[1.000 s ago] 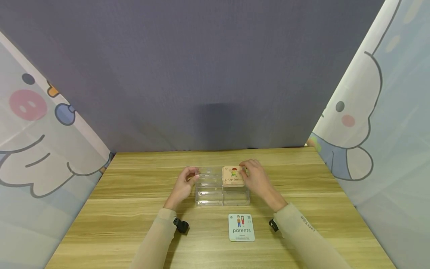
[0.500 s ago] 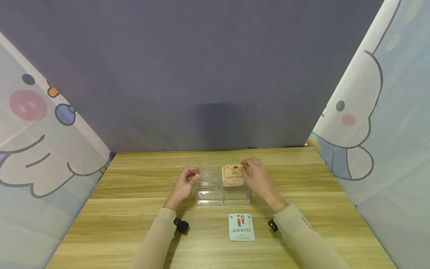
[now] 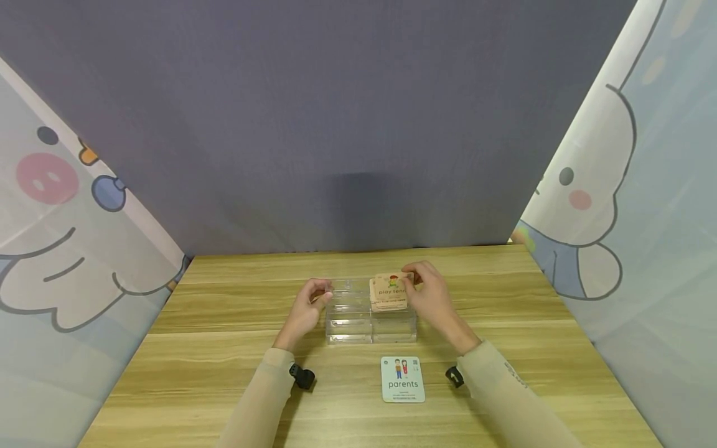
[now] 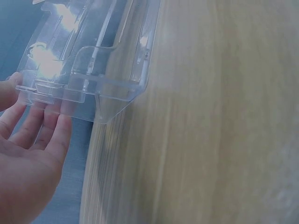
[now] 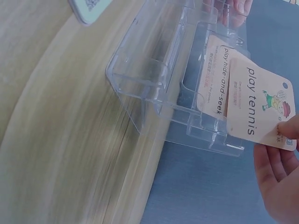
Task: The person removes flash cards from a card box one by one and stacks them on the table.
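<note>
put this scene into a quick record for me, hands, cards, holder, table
left hand: grips the left end of the clear holder
right hand: pinches the play tennis card between thumb and fingers
play tennis card: overlaps the play hide-and-seek card
play hide-and-seek card: in the holder's upper right section
parents card: face up on the table, nearer the person than the holder
holder: transparent, tiered, two columns
table: wood-grain top

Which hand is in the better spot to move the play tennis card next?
Probably the right hand: it pinches the play tennis card near a corner. The left hand grips the clear holder at its left end, away from that card.
</note>
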Motion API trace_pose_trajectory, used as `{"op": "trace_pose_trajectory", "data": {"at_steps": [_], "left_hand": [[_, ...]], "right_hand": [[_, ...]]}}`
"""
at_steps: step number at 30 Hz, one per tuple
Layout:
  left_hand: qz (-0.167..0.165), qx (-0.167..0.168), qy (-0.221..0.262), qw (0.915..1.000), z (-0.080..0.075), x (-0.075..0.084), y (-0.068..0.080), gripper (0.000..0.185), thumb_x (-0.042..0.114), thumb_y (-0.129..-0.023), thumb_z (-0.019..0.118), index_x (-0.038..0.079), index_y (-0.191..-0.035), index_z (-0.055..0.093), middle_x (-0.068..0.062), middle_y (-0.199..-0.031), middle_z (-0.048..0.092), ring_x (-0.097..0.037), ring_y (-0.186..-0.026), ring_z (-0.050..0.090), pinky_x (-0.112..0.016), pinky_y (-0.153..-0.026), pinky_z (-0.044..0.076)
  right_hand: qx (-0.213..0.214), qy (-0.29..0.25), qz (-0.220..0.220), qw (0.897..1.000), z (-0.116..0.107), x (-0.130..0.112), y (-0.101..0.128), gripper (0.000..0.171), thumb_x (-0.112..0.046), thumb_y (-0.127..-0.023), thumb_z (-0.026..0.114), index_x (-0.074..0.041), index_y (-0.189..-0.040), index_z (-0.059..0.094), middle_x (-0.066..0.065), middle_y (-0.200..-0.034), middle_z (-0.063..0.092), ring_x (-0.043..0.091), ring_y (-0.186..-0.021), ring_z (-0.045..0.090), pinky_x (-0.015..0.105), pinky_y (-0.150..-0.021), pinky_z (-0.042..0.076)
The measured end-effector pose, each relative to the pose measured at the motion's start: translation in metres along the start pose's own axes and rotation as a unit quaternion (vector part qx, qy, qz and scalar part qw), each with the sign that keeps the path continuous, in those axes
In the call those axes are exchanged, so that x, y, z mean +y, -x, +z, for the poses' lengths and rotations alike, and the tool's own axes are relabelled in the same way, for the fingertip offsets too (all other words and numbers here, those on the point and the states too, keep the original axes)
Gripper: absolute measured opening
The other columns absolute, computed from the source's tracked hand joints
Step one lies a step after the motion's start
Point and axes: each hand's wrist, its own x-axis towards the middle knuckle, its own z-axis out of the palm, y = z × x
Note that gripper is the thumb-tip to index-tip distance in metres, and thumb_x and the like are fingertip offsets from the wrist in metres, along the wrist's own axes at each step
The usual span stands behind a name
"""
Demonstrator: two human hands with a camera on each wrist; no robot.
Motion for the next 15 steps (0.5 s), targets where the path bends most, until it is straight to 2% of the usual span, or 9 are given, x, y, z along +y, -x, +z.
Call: {"op": "trace_pose_trajectory", "data": {"at_steps": [9,15], "left_hand": [[0.012,0.005,-0.003,0.9999,0.0013,-0.0033,0.0004,0.030,0.004,-0.103,0.057,-0.007,-0.130,0.052,-0.026,-0.134,0.055,-0.033,-0.122,0.054,-0.043,-0.104,0.046],[0.018,0.001,0.000,0.9998,0.0003,-0.0025,0.0012,0.029,0.005,-0.104,0.057,-0.008,-0.129,0.052,-0.027,-0.134,0.054,-0.035,-0.122,0.054,-0.047,-0.105,0.045]], "right_hand": [[-0.021,-0.022,0.018,0.999,-0.0034,0.0028,0.0009,0.020,-0.003,-0.097,0.068,-0.003,-0.116,0.067,0.004,-0.098,0.061,0.016,-0.085,0.055,0.027,-0.068,0.053],[-0.038,-0.015,0.024,0.999,-0.0057,0.0026,0.0010,0.022,-0.005,-0.098,0.066,-0.003,-0.121,0.066,0.004,-0.097,0.062,0.015,-0.083,0.058,0.029,-0.069,0.054]]}}
